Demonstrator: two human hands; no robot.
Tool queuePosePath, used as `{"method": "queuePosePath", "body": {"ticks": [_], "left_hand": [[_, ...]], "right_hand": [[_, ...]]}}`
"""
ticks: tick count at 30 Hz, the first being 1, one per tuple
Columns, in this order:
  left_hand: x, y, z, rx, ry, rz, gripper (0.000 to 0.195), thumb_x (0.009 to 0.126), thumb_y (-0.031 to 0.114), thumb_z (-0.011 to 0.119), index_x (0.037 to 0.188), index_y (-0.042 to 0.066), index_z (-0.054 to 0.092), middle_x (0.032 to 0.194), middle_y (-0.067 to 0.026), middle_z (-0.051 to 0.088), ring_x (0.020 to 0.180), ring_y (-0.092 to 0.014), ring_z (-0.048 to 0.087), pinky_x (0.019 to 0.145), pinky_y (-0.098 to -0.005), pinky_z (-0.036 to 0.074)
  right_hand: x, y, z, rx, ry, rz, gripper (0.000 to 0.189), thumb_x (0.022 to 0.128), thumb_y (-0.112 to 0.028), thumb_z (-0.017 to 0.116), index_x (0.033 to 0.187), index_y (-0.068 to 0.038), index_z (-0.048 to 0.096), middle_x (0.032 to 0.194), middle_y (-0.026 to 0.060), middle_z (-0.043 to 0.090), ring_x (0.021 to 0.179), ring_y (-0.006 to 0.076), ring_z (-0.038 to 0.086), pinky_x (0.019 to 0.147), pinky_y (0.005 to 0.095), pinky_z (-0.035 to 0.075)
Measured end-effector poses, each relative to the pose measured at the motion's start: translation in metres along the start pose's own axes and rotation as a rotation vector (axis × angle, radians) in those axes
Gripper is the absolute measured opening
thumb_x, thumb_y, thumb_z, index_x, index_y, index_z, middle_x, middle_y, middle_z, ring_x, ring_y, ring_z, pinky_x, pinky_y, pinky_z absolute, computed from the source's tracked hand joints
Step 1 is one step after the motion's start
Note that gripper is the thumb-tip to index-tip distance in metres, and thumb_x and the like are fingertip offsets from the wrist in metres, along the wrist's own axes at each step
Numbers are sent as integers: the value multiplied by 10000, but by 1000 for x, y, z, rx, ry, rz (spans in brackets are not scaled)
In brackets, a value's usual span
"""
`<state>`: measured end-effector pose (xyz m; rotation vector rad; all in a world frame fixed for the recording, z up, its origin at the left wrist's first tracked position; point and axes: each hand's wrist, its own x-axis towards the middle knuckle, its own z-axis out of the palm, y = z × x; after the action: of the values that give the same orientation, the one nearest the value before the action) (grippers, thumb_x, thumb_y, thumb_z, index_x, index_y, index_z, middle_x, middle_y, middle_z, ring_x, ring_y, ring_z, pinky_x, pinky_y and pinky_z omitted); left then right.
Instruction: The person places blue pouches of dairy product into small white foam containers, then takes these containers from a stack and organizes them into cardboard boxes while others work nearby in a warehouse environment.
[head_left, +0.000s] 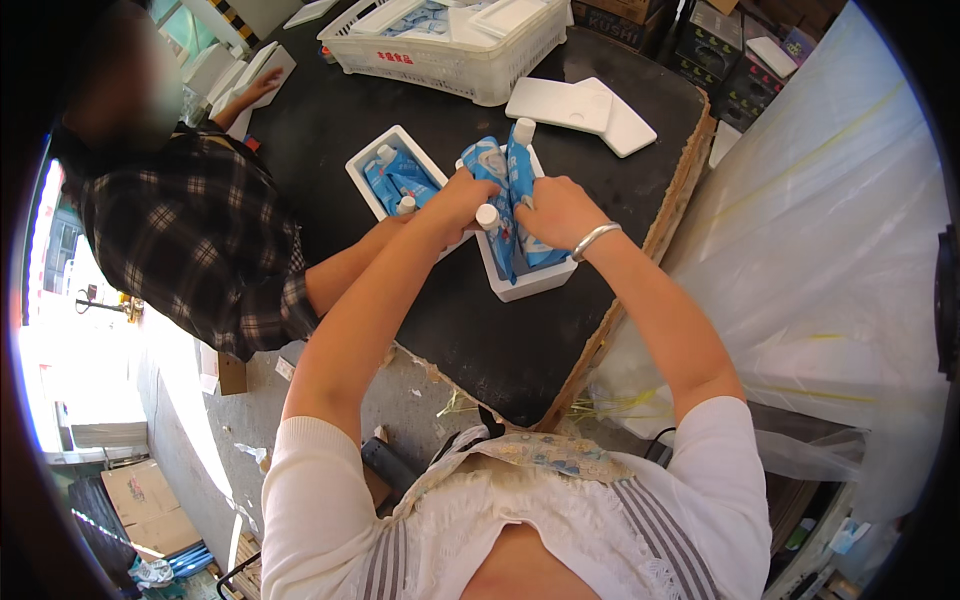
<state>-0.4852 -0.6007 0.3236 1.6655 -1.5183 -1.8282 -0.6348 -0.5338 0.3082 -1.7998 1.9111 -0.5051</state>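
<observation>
A white foam box (529, 286) stands before me on the black tabletop, with several blue spouted pouches in and above it. My left hand (474, 201) grips a blue pouch (487, 159) over the box's left side. On the right side, my right hand (553, 210) is closed around another blue pouch (520, 169) with a white cap, its lower part towards the box. A second foam box (364, 180) to the left holds blue capped pouches (409, 178); a co-worker's hand, partly hidden behind my left forearm, is at its near end.
Two white foam lids (559, 105) lie beyond the boxes. A white plastic crate (480, 71) with pouches and foam lids stands at the table's far side. The co-worker in a plaid shirt (187, 232) is close on the left. Plastic sheeting (810, 247) hangs along the right.
</observation>
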Motion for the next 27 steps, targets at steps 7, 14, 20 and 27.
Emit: {"method": "queuePosePath", "body": {"ticks": [7,14,20,27], "left_hand": [[34,-35,16,-74,170,202,480,854,107,524,1288,18,342,1126,-163,519,981,-269,601,768,-409,552],[30,-39,44,-40,162,209,707,877,95,442,1448,-50,52,1245,-275,497,1106,-339,566,902,-391,479],[21,-34,34,465,244,122,736,859,287,550,1437,-64,258,1124,-270,612,1008,-350,636,838,-375,521],[-5,-35,32,1129,387,460,239,784,253,670,806,16,688,805,-164,684,761,-317,684,658,-405,556]], "right_hand": [[1,2,-15,-18,-213,14,318,803,-245,606,794,68,659,829,253,662,804,375,667,767,414,537],[23,-3,-13,-80,-309,153,297,797,-242,615,881,30,701,906,219,687,854,325,687,776,389,548],[3,3,18,-220,54,-38,234,729,-223,660,847,-22,678,880,176,651,832,325,662,709,394,546],[0,19,47,-255,281,-252,165,741,-161,667,852,-39,662,1123,161,553,1080,326,508,957,514,386]]}}
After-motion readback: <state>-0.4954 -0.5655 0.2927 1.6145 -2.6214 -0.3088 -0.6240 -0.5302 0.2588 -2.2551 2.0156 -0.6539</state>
